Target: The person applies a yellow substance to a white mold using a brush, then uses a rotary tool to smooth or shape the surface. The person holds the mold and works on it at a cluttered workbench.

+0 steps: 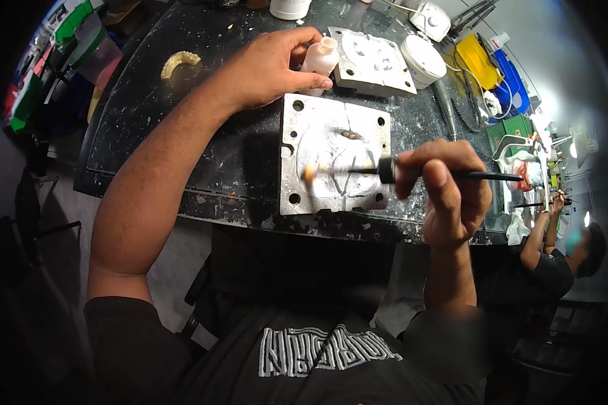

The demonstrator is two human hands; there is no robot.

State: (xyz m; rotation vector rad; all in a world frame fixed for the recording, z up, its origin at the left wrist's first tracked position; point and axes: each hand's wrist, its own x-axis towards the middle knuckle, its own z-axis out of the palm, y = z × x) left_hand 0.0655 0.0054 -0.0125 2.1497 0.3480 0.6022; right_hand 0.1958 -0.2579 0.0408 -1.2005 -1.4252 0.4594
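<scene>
Black shirt [324,351] cloth with a pale pattern lies nearest the camera, and beyond it the dark tabletop [243,162] carries a square metal block [334,145] with a white, rounded face. Work on that face looks to be partway along: the small bottle [321,62] appears open at the neck, and the brush [387,170] has its blurred, orange-brown tip over the left part of the white area. How much has been brushed, and how much is left, cannot be told, since glare washes out the surface. A second metal block [371,62] sits behind with the brush well away from it; whether it is finished or waiting is unclear. As for pose, the left forearm [162,162] slants up and inward from the lower left, elbow bent wide, and the left hand [270,66] wraps the nearly upright bottle just behind the front block, thumb along its near side. Rising almost straight from the lower edge, the right forearm [450,273] ends in the right hand [452,192], which pinches the brush between thumb and fingers, its shaft nearly level and pointing left.
</scene>
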